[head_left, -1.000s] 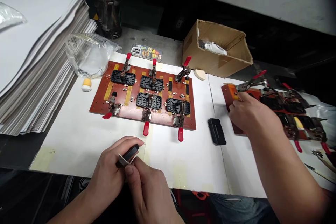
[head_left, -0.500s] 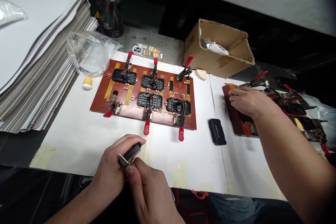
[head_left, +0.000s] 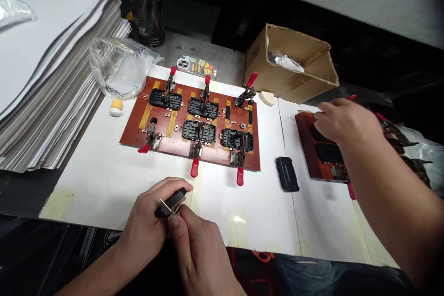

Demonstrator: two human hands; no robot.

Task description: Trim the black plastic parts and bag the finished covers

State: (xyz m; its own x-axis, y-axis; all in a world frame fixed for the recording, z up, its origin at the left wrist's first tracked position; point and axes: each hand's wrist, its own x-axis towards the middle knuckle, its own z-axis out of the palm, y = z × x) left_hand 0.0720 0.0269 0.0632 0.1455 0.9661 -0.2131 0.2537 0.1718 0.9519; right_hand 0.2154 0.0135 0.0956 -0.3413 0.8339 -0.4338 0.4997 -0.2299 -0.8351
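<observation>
Hands together at the near edge of the white surface. Left hand, grip closed around a small black plastic part. Right hand, grip pinched narrow on a pale tab at that part's lower end. Beyond, brown clamp jig with red-handled toggle clamps, four black parts seated. Loose black part just right of it. Co-worker's hand over a second jig. Farthest, cardboard box and phone.

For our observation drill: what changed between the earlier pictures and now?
The co-worker's hand moved across the right-hand board toward its far edge. The left hand and right hand kept holding the small black part; the middle board stayed put.
</observation>
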